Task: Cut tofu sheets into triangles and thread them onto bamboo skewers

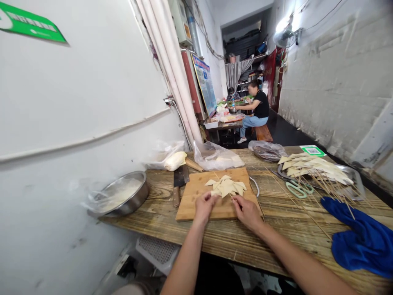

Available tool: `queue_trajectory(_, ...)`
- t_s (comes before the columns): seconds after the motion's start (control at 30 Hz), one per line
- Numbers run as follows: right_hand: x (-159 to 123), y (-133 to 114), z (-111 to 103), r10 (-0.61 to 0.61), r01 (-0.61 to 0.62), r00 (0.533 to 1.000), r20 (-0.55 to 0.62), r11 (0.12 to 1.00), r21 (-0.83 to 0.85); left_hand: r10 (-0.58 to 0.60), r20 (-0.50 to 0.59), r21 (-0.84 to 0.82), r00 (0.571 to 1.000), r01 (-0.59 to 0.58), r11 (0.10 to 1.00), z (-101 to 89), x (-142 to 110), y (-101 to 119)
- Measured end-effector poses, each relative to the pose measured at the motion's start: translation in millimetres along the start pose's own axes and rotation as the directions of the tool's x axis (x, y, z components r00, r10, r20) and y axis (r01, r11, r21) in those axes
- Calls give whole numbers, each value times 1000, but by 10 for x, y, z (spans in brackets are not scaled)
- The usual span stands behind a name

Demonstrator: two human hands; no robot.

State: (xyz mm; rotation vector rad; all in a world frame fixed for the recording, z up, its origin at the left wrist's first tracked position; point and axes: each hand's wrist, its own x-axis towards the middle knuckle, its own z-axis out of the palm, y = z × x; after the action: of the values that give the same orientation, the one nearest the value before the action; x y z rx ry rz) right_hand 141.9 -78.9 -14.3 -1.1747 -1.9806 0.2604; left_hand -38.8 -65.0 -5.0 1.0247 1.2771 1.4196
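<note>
On the wooden cutting board lies a small pile of pale, thin triangular slices that look like tofu sheet. My left hand is closed in a pinch on one slice at the pile's left front. With its fingers closed, my right hand grips a thin bamboo skewer at the pile's front right; only a short bit of the skewer shows, and its tip is hidden. Left of the board rests a cleaver with a wooden handle.
Finished skewers of slices lie on a metal tray at right, near scissors, loose skewers and a blue cloth. A steel bowl stands left. Plastic bags line the back. Another person sits farther off.
</note>
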Motion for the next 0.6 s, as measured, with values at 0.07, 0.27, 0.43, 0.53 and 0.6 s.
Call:
queue_trajectory(0.07, -27, -23, 12, -70, 70, 995, 70, 998, -5, -166, 5, -274, 986, 161, 948, -160, 101, 63)
queue_trajectory(0.27, -62, -37, 27, -201, 205, 962, 184, 979, -2, -352, 54, -665, 935, 296, 686, -442, 260, 141)
queue_trajectory(0.43, -54, -29, 19, -224, 237, 949, 221, 971, -33, -384, 76, -703, 920, 322, 634, -447, 297, 117)
queue_trajectory(0.53, -55, -32, 20, -216, 233, 946, 241, 971, -46, -397, 82, -711, 914, 333, 620, -447, 314, 96)
queue_trajectory(0.6, -56, -34, 22, -208, 227, 946, 248, 973, -49, -400, 71, -720, 914, 324, 614, -449, 322, 83)
